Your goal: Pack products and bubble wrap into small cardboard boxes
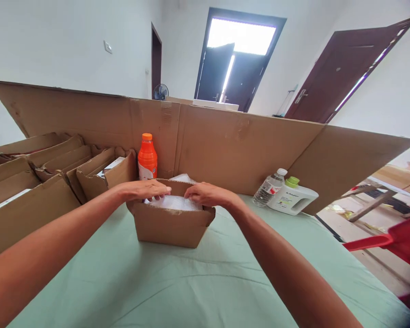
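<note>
A small open cardboard box (171,225) stands on the pale green tablecloth (177,282) in front of me. White wrapping (173,203) fills its top. My left hand (144,190) lies palm down over the box's left side, fingers stretched flat onto the wrapping. My right hand (208,195) rests on the right side, fingers curled down onto the wrapping at the box's far rim. Both hands press into the box's opening, fingertips nearly meeting.
An orange bottle (147,157) stands just behind the box. A tall cardboard screen (239,146) runs along the table's back. Several open cartons (54,173) line the left. A clear water bottle (269,187) and white detergent jug (294,197) lie at right; a red chair (396,239) beyond.
</note>
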Available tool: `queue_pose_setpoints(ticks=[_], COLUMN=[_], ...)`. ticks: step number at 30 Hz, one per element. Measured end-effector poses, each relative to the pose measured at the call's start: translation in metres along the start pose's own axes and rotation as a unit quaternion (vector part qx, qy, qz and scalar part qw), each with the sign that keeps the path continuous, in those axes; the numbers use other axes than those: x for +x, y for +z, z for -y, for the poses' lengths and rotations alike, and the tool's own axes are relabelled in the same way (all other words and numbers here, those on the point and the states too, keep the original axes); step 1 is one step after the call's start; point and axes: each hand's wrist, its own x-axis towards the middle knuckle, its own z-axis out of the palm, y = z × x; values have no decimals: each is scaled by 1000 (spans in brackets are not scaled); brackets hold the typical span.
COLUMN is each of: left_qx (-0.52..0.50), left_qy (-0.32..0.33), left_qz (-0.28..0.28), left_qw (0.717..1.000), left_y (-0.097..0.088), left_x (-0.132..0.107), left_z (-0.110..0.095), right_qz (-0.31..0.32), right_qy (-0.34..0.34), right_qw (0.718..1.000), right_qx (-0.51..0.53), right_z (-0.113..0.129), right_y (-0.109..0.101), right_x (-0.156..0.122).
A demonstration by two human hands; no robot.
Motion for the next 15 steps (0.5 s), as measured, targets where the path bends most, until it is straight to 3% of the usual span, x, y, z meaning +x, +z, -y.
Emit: queue_pose_setpoints(ticks=[2, 4, 5, 7, 8, 11, 15], left_qx=[-37, -82, -109, -165, -190, -248, -283], left_qy=[7, -17, -48, -126, -149, -154, -158], left_qz=[-104, -265, -339, -415, -426, -384, -355], left_qw=[994, 961, 933, 886, 872, 876, 877], left_y=[-2, 7, 18, 50, 69, 120, 148], left_x=[-27, -62, -79, -103, -108, -96, -67], left_z=[5, 15, 22, 38, 46, 63, 68], right_qz=[-116, -259, -300, -295, -266, -201, -194], right_qy=[19, 55, 72, 93, 90, 55, -22], right_qw=[991, 953, 933, 919, 920, 909, 842], right_qx=[60, 146, 184, 245, 274, 360, 503], right_z=[-8, -21, -30, -47, -54, -63, -46], right_y=[6, 26, 41, 79, 99, 145, 158], right_x=[-29, -67, -85, -109, -113, -93, -45])
